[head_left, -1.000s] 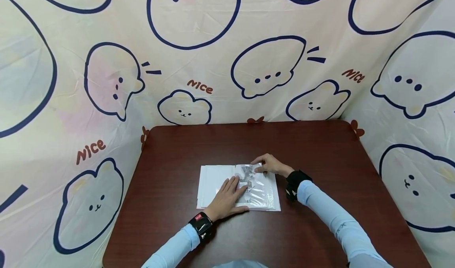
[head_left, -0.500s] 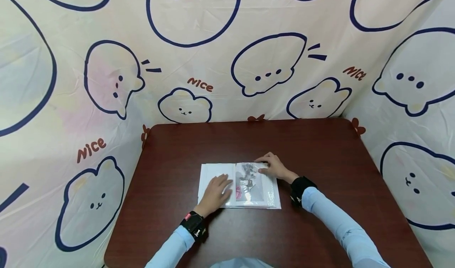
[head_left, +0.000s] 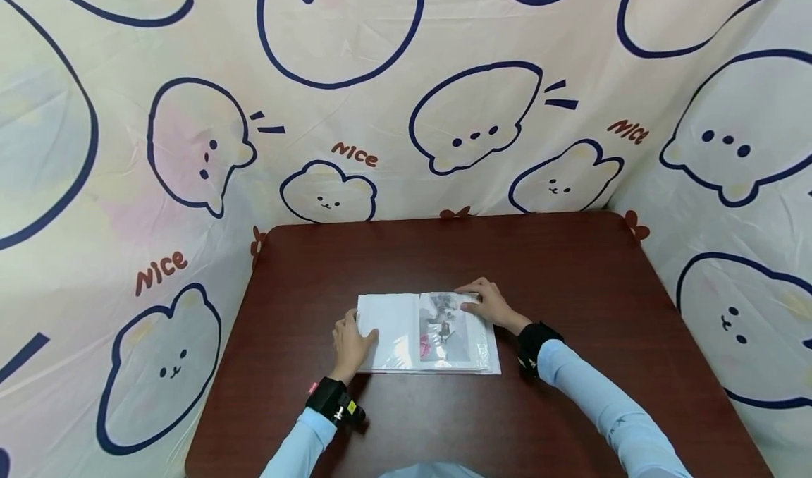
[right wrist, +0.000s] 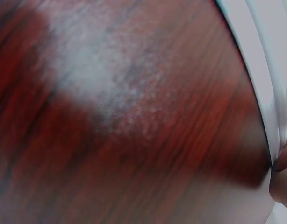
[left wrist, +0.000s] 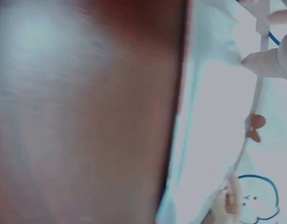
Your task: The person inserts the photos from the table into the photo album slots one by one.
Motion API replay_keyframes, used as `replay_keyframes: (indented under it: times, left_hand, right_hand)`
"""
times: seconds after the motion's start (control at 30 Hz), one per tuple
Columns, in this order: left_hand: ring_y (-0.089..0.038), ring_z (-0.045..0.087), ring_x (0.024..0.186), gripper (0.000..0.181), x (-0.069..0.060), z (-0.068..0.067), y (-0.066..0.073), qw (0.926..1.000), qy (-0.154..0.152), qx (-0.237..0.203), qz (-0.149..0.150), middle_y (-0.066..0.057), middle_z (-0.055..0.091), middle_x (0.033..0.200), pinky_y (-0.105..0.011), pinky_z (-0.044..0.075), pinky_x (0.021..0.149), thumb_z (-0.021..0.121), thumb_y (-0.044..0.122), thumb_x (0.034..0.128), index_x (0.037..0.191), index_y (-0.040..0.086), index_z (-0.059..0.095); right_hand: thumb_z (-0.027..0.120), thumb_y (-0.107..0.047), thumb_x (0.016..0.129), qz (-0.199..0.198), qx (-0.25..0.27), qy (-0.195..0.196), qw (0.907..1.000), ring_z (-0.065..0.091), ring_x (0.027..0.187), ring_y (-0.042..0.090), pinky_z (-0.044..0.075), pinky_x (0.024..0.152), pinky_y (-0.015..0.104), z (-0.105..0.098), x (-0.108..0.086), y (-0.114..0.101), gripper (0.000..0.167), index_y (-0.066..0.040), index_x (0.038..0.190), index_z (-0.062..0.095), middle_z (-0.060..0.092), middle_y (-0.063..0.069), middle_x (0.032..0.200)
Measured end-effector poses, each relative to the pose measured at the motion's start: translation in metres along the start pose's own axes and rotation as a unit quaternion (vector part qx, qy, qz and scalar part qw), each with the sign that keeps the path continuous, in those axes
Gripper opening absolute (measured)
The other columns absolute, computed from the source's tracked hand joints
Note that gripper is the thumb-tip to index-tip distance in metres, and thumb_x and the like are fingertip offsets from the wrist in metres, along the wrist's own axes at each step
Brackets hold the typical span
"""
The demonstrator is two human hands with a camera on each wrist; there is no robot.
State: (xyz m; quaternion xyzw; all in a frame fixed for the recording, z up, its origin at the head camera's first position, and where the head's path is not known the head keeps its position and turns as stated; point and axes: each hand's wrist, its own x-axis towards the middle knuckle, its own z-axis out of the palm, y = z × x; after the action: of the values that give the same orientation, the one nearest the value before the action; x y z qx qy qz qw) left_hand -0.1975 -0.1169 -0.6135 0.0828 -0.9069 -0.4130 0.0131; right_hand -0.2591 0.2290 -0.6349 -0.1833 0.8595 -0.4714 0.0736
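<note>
A photo album lies spread on the table, its left page white. The right page's clear sleeve shows a grey picture with a pink patch. My left hand is at the album's left edge, with its thumb over the white page and its fingers by the edge. My right hand grips the top of the right page, thumb on the page and fingers at the far edge. In the right wrist view, part of the right hand meets the album's edge. Blur softens the left wrist view.
The dark brown table reaches around the album on all sides. A cloth printed with cartoon animals hangs behind it and at both sides. Black camera bands are on both wrists.
My left hand has slid leftward off the right page, across the white page to the album's left edge, uncovering the picture. My right hand stays near the top of the right page.
</note>
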Motion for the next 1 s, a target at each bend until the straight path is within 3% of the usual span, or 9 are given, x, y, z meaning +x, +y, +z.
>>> replay_keyframes:
  times: [0.1,0.23,0.4,0.5,0.57,0.7,0.83,0.9,1.0]
  left_hand:
    - [-0.055,0.045,0.126,0.065,0.009,-0.002,0.002,0.9985,-0.016,-0.027,-0.045,-0.036,0.055,0.132,-0.066,0.039,0.102,0.08,0.016,0.0884,0.141,-0.008,0.05]
    - [-0.053,0.049,0.122,0.063,0.023,-0.001,-0.003,0.9961,-0.028,-0.031,-0.077,-0.033,0.061,0.129,-0.059,0.046,0.1,0.078,0.024,0.0912,0.139,-0.009,0.053]
    - [-0.042,0.062,0.114,0.051,0.03,-0.017,0.012,0.9842,-0.102,-0.084,-0.118,-0.03,0.064,0.128,-0.053,0.053,0.098,0.073,0.019,0.0957,0.135,-0.01,0.059]
    - [-0.034,0.066,0.099,0.04,0.032,-0.027,0.023,0.9846,-0.123,-0.104,-0.068,-0.026,0.068,0.117,-0.046,0.056,0.087,0.07,0.019,0.0983,0.127,-0.008,0.064]
    - [-0.032,0.068,0.096,0.035,0.031,-0.031,0.035,0.9882,-0.128,-0.084,-0.009,-0.023,0.07,0.113,-0.044,0.056,0.084,0.068,0.019,0.0999,0.125,-0.005,0.066]
    - [-0.035,0.07,0.099,0.039,0.022,-0.027,0.069,0.985,-0.142,-0.042,0.088,-0.023,0.071,0.117,-0.046,0.057,0.085,0.06,0.02,0.1045,0.136,-0.003,0.061]
    - [-0.038,0.07,0.099,0.053,0.009,-0.002,0.1,0.9773,-0.171,-0.026,0.121,-0.027,0.067,0.127,-0.05,0.056,0.085,0.055,0.022,0.1054,0.15,-0.005,0.045]
    - [-0.041,0.067,0.112,0.061,0.003,0.014,0.11,0.9717,-0.194,-0.015,0.134,-0.029,0.061,0.138,-0.053,0.055,0.094,0.054,0.024,0.1051,0.155,-0.006,0.037]
    - [-0.043,0.059,0.129,0.066,-0.003,0.04,0.12,0.9645,-0.197,0.033,0.173,-0.029,0.053,0.147,-0.057,0.05,0.104,0.058,0.03,0.1024,0.154,-0.007,0.038]
  right_hand:
    - [0.072,-0.01,0.096,0.004,-0.006,-0.002,1.0,0.035,0.092,0.023,0.029,0.082,0.036,0.0,0.0,0.0,0.04,0.001,0.135,0.066,0.052,0.017,0.113]
    - [0.073,-0.009,0.096,0.008,-0.009,-0.003,0.9999,0.035,0.092,0.023,0.03,0.082,0.035,0.0,-0.001,0.001,0.039,0.0,0.134,0.067,0.053,0.018,0.115]
    - [0.074,-0.008,0.095,0.019,-0.014,0.003,0.9997,0.037,0.093,0.023,0.032,0.082,0.036,-0.001,-0.004,0.001,0.038,0.0,0.131,0.069,0.055,0.02,0.116]
    - [0.074,-0.01,0.095,0.025,-0.019,0.002,0.9995,0.037,0.092,0.024,0.032,0.081,0.035,0.0,-0.005,-0.001,0.038,0.001,0.13,0.069,0.054,0.02,0.114]
    - [0.074,-0.01,0.095,0.029,-0.018,0.004,0.9994,0.037,0.092,0.025,0.032,0.081,0.035,-0.001,-0.005,-0.003,0.037,0.001,0.13,0.07,0.054,0.02,0.113]
    - [0.073,-0.01,0.096,0.024,-0.018,0.011,0.9995,0.035,0.092,0.024,0.031,0.081,0.035,-0.004,-0.004,-0.004,0.036,0.001,0.13,0.07,0.052,0.018,0.109]
    - [0.073,-0.009,0.096,0.023,-0.02,0.012,0.9995,0.035,0.092,0.024,0.032,0.081,0.035,-0.004,-0.003,-0.005,0.036,0.001,0.13,0.069,0.052,0.018,0.109]
    - [0.072,-0.008,0.096,0.026,-0.02,0.009,0.9994,0.036,0.092,0.024,0.033,0.081,0.035,-0.003,-0.002,-0.006,0.036,0.001,0.131,0.069,0.052,0.018,0.109]
    - [0.072,-0.01,0.096,0.026,-0.033,0.009,0.9991,0.038,0.093,0.024,0.034,0.082,0.034,-0.001,0.0,-0.008,0.036,0.001,0.131,0.069,0.053,0.019,0.111]
